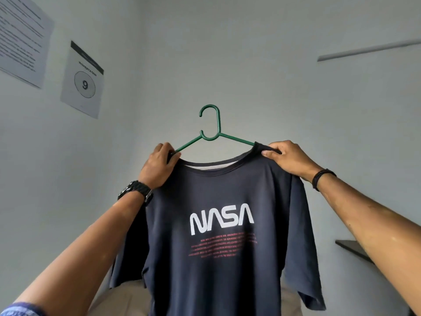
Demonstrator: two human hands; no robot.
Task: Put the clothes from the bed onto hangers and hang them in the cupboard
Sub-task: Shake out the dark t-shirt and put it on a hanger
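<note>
A dark navy T-shirt (218, 258) with white NASA lettering hangs in front of me on a green plastic hanger (210, 131), held up against the wall. My left hand (157, 165) grips the shirt's left shoulder together with the hanger's left arm. My right hand (287, 158) pinches the collar edge at the right shoulder, where the hanger's right arm slips under the fabric. The hanger's hook stands free above the neckline. The cupboard is out of view.
Two printed sheets (83, 79) are stuck on the pale wall at upper left. A thin ledge (369, 50) runs along the wall at upper right, and a dark shelf edge (353, 248) juts out at lower right. Beige bedding (127, 297) shows below the shirt.
</note>
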